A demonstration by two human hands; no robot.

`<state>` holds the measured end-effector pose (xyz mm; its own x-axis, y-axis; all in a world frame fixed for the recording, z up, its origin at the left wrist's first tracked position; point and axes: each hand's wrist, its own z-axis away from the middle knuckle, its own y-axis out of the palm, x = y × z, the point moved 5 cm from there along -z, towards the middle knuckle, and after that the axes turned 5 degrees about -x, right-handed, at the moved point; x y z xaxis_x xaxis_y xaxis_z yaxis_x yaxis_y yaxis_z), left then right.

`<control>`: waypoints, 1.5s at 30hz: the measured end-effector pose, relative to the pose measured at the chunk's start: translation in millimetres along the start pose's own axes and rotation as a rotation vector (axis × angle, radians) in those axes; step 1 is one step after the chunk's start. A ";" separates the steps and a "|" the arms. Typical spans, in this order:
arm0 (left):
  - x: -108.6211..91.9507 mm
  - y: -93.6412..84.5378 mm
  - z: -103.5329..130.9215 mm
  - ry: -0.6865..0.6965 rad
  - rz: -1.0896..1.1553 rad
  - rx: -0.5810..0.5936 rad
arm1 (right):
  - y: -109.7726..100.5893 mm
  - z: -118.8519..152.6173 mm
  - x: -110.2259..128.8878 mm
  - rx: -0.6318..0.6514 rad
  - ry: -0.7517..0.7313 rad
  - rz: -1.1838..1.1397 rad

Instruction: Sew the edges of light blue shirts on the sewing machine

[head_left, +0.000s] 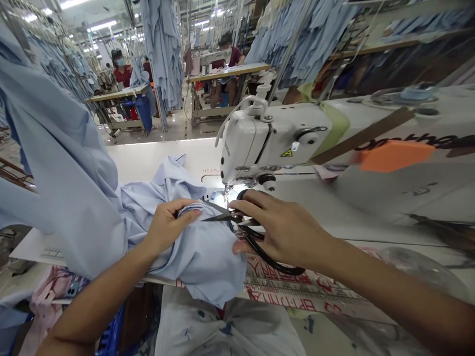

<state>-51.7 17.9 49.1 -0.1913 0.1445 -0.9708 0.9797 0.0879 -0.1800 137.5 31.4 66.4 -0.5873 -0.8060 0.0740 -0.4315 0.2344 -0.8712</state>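
My left hand (172, 222) pinches a folded edge of a light blue garment (211, 252) between thumb and fingers. The cloth spreads over the table and hangs down its front edge. In my right hand (285, 225) is a pair of black-handled scissors (272, 262), with fingers through the loops. Their blades stand apart, pointing left at the cloth edge by my left fingertips. Whether the blades touch the fabric I cannot tell. Just behind the scissors is the lit needle area of a white sewing machine (245, 133).
An orange tag (397, 155) and a brown strip (365, 136) are on the machine arm. More blue cloth (63, 148) is heaped at left. A printed measuring strip (308, 289) runs along the table's front. Other people sit at sewing tables (230, 71) beyond hanging garments (163, 54).
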 end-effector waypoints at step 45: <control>-20.6 1.2 17.2 -0.133 -0.152 0.297 | -10.0 46.3 -21.1 0.131 0.167 -0.058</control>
<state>-45.6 -1.9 66.2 -0.3455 0.0201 -0.9382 0.9191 -0.1947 -0.3427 185.9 20.9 51.1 -0.6738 -0.7126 0.1953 -0.3814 0.1090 -0.9180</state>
